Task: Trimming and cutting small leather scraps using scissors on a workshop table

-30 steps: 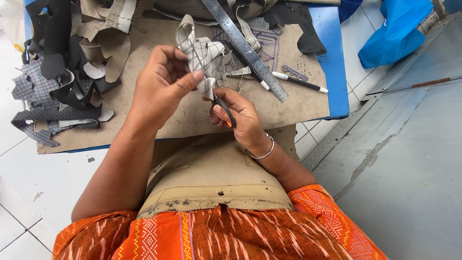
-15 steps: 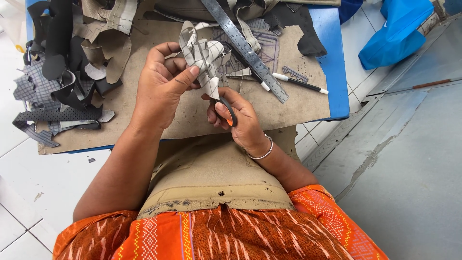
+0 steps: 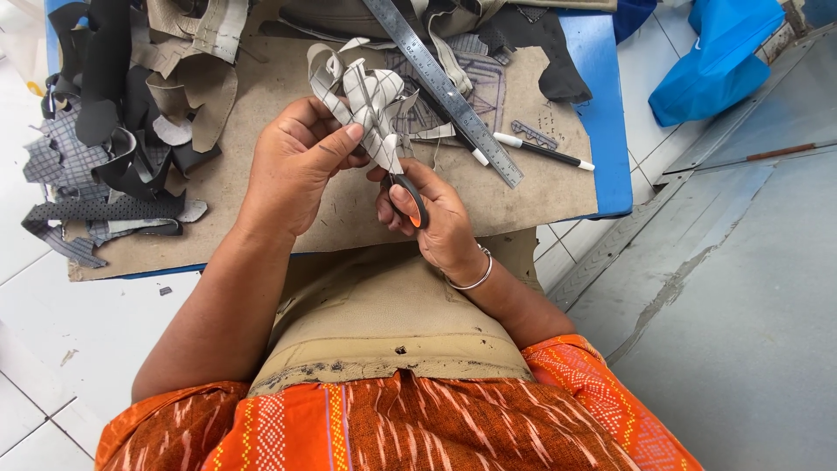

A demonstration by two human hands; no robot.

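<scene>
Seen from the head camera, the left hand (image 3: 296, 166) is pinching a grey patterned cut-out piece (image 3: 370, 100) above the brown work board (image 3: 261, 205), while the right hand (image 3: 432, 214) is gripping black-handled scissors (image 3: 408, 196) touching the piece's lower edge, beside a steel ruler (image 3: 449, 87).

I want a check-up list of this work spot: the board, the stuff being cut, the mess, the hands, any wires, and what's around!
Surface: brown board on a blue table, scuffed.
Job's things: grey strappy cut-out piece, held above the board; scissors with black and orange handles, blades at the piece.
Clutter: black and grey scraps heaped at the left; metal ruler lying slantwise; pen beside it.
Grippers: left hand pinches the piece; right hand works the scissors, a bracelet on its wrist.
Cables: nothing seen.
Surroundings: white tiled floor, grey concrete at the right, blue bag.
</scene>
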